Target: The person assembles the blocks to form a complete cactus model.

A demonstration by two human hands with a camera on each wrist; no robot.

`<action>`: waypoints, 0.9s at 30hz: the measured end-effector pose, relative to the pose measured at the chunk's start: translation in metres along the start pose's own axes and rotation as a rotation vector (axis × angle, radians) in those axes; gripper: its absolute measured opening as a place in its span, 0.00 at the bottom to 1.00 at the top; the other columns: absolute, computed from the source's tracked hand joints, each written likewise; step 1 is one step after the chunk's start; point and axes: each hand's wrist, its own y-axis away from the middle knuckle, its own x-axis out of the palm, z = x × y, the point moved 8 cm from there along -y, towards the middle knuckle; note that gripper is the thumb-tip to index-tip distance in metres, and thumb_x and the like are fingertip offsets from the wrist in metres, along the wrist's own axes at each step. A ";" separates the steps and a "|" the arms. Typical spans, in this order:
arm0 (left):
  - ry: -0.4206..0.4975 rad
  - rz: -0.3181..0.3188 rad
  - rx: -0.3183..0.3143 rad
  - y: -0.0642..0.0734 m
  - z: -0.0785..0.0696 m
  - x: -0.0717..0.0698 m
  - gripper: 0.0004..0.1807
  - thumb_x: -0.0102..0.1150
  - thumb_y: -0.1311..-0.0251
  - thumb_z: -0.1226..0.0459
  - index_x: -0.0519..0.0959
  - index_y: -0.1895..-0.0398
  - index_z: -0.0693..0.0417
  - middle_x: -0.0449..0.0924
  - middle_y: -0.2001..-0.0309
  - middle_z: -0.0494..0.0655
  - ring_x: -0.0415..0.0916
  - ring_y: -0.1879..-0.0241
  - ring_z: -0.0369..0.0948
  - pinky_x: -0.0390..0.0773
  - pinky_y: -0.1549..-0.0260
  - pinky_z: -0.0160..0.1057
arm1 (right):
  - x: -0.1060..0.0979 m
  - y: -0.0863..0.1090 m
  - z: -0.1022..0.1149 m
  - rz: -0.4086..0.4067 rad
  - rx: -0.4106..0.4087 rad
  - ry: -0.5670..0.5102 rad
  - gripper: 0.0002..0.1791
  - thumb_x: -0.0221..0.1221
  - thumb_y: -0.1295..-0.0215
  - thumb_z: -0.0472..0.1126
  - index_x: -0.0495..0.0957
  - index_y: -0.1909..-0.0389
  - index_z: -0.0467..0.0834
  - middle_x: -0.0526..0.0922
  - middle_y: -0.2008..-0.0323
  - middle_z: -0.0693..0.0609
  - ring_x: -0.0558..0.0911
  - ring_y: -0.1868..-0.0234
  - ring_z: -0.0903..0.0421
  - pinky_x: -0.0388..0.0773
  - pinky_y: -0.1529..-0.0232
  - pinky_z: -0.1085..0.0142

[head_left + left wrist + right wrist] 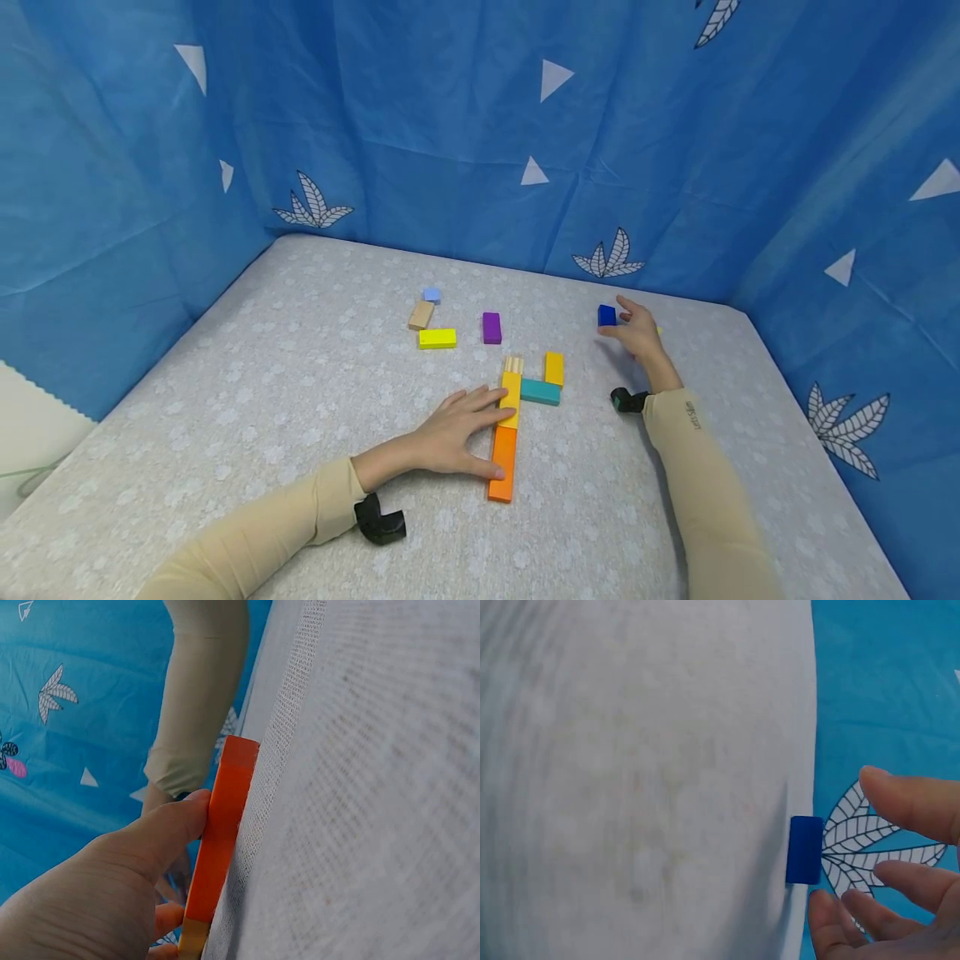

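Observation:
My left hand (455, 432) rests with spread fingers on a row of blocks. Its thumb touches the orange block (504, 467), and its other fingers lie on the yellow-orange block (511, 400) at the row's far end. My right hand (636, 332) reaches to the far right of the table, fingers apart around a dark blue block (607, 316). In the right wrist view the blue block (805, 850) stands on the cloth in front of the parted thumb and fingers, with a gap to the thumb. A teal block (541, 392) adjoins the row on its right.
Beside the teal block lies another yellow-orange block (554, 368). Pale striped sticks or blocks (513, 365) top the row. Farther back lie purple (491, 328), bright yellow (437, 338), tan (422, 315) and light blue (432, 295) blocks. Blue curtains (465, 125) border the table.

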 end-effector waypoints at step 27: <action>0.008 0.004 0.000 -0.001 0.001 0.000 0.48 0.64 0.49 0.37 0.62 0.26 0.41 0.46 0.21 0.43 0.39 0.21 0.48 0.39 0.25 0.56 | 0.013 -0.020 -0.017 0.068 0.097 0.049 0.42 0.59 0.34 0.38 0.48 0.24 0.36 0.54 0.25 0.35 0.61 0.28 0.38 0.65 0.32 0.46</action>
